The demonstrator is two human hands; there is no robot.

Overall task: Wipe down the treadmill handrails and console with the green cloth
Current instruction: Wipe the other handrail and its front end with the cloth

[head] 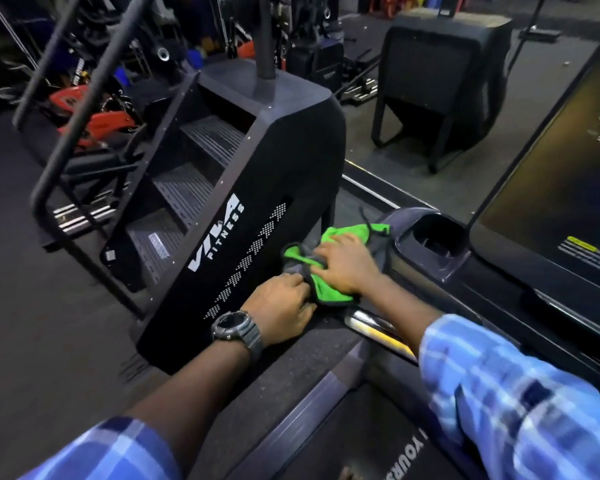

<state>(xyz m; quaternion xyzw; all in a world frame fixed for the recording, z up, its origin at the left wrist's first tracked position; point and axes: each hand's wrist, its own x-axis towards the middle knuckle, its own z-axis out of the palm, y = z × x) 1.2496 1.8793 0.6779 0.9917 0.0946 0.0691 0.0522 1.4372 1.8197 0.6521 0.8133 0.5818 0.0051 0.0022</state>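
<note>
The green cloth (329,287), edged in grey, lies bunched over the left handrail of the treadmill, just before the console's cup holder (433,237). My right hand (345,263) presses flat on top of the cloth. My left hand (281,311), with a dark watch on its wrist, pinches the cloth's near grey edge. A shiny stretch of the handrail (378,329) shows below the cloth. The console screen (548,188) rises dark at the right, with small lit graphics.
A black stair-climber machine (243,209) marked "VIVA FITNESS" stands close on the left, its railings (66,140) beyond. Another dark machine (444,81) sits behind. The treadmill belt (388,441) runs below me. Red equipment clutters the far left floor.
</note>
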